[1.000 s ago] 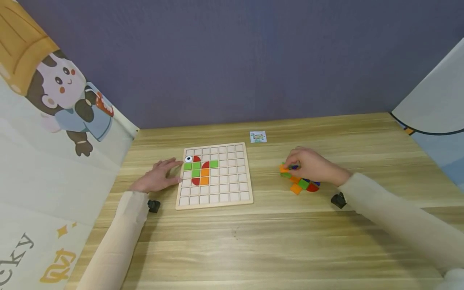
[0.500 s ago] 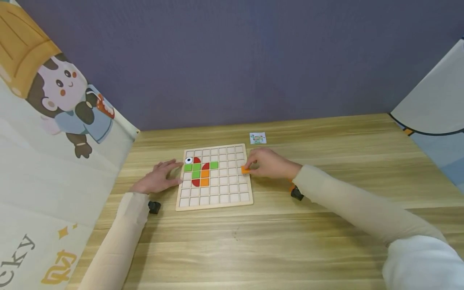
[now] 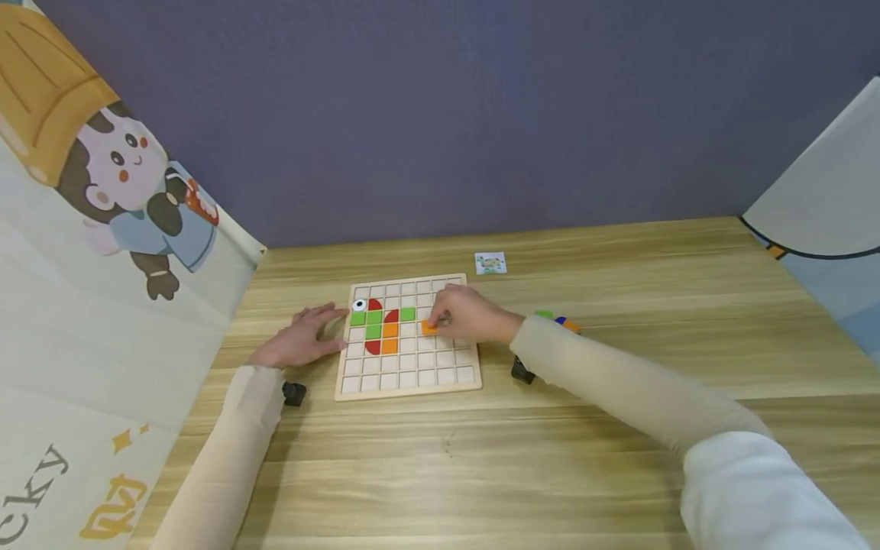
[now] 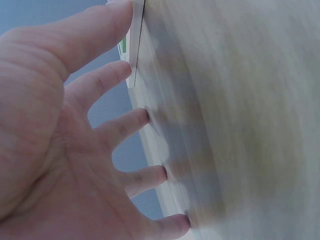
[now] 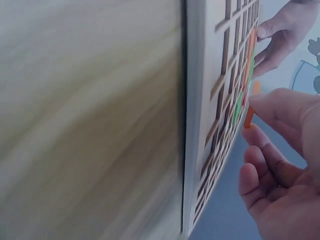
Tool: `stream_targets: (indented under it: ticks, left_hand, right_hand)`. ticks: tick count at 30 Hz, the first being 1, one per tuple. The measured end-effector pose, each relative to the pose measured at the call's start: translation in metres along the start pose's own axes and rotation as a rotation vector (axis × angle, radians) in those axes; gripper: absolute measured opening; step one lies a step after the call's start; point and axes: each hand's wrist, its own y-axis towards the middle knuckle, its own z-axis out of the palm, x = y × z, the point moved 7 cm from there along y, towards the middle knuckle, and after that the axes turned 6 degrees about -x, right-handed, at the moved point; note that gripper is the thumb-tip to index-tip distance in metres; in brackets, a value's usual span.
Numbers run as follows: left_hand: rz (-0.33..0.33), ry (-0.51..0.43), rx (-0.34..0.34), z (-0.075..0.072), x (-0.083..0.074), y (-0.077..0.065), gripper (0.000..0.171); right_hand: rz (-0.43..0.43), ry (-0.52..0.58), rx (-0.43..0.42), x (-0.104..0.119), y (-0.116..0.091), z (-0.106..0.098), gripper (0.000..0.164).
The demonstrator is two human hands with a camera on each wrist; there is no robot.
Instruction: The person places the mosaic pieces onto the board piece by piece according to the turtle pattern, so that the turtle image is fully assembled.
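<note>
Over the grid board, my right hand (image 3: 466, 313) pinches an orange square tile (image 3: 429, 328) between thumb and forefinger. In the right wrist view the orange tile (image 5: 249, 116) is tilted on edge, a little off the board's surface. The pale wooden grid board (image 3: 412, 390) carries a round eye tile (image 3: 359, 305), several green squares (image 3: 373, 331), red quarter-round tiles (image 3: 373, 347) and two orange squares (image 3: 389, 346). My left hand (image 3: 297, 337) rests with spread fingers at the board's left edge; in the left wrist view its thumb and forefinger (image 4: 100, 84) touch that edge.
Loose coloured tiles (image 3: 567, 325) lie right of the board, partly hidden behind my right sleeve (image 3: 619, 382). A small picture card (image 3: 490, 263) lies behind the board. A dark upright panel (image 3: 502, 122) closes off the back of the wooden table (image 3: 454, 473).
My right hand has taken an orange square tile from the loose pile and carried it leftward over the board. The left hand has stayed at the board's edge.
</note>
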Motion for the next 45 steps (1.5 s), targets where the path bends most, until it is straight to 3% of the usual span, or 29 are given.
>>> stream_targets:
  ticks: [9,20,29,37,45]
  left_hand:
    - [0.003,-0.002,-0.005,0.0,0.0,0.0,0.063]
    - [-0.001,0.007,-0.006,0.0,0.0,0.0,0.064]
    - [-0.014,0.007,-0.002,0.0,0.001,0.0,0.065]
    - [-0.024,0.008,0.007,0.0,0.001,-0.001,0.065]
    - [-0.015,0.017,0.006,0.001,0.003,0.001,0.066]
  right_hand:
    - [0.045,0.049,0.024,0.005,0.012,0.017,0.01]
    - [0.136,0.014,0.031,0.014,0.025,0.026,0.012]
    - [0.141,-0.05,0.034,0.018,0.029,0.029,0.014]
    - [0.131,-0.056,0.111,0.022,0.019,0.028,0.019]
    - [0.195,-0.049,0.086,0.0,-0.007,-0.001,0.019]
